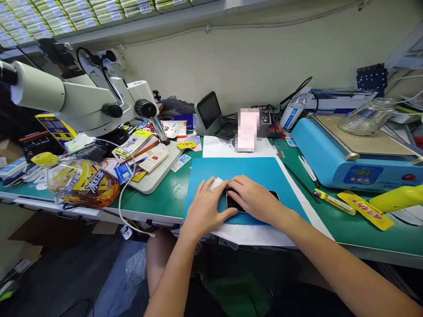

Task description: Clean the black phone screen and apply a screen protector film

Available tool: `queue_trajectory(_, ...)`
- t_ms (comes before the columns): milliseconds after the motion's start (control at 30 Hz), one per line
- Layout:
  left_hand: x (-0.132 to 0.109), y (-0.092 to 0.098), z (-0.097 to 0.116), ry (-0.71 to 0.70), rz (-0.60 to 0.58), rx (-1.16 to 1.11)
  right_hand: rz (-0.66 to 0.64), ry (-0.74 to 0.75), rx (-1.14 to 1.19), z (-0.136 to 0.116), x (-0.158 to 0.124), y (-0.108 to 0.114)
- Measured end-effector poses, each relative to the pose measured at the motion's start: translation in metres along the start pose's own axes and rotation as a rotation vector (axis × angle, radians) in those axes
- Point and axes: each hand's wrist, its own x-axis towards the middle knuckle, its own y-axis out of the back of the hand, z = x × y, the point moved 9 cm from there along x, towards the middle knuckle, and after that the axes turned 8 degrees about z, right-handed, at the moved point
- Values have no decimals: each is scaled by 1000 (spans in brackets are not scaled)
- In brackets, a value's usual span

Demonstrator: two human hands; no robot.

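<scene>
Work on the phone (234,203) looks to be in hand, since both hands meet at it. It lies flat with its dark face up near the middle of the blue mat (231,167), toward the mat's near edge. No finished step can be made out, and much of the face is covered, so how much is done or left cannot be told.

The left hand (206,207) is loosely spread at the phone's left end, its thumb reaching along the near left corner and its fingers over a small white piece (216,183) just beyond. Whether it presses or pinches either one cannot be told. The right hand (251,196) lies across the phone from the right, fingers bent, tips at the far left corner; it touches the phone, but a firm grasp cannot be confirmed.

The mat rests on a white sheet (313,220) on the green counter (168,200). To the right lie tweezers (307,168) and a blue machine (307,154); to the left stands a microscope (89,103).
</scene>
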Motion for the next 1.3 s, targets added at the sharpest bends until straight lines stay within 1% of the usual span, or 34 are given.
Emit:
queue_trajectory(100,1,-2,2,-9,-7,1,39,23,-42,-2,0,0)
queue_trajectory(233,1,-4,1,-6,-12,13,20,54,-109,-5,0,-3)
queue_trajectory(333,2,-5,-2,16,-9,-3,10,26,-120,-3,1,-3)
queue_trajectory(533,3,-6,-5,45,-15,-58,30,-24,-129,1,1,-3)
queue_trajectory(767,0,-5,-7,42,29,-74,42,-47,-114,2,-1,-2)
queue_trajectory(900,-2,-4,-7,35,43,-63,17,-37,-93,0,-1,-5)
queue_trajectory(1067,-4,-7,-9,16,41,-50,25,-88,-48,4,0,-5)
queue_trajectory(1167,-5,-8,-10,9,45,-46,34,-70,-69,3,-1,-6)
queue_trajectory(1300,-5,-9,-10,2,37,-43,56,-10,-93,1,-2,-7)
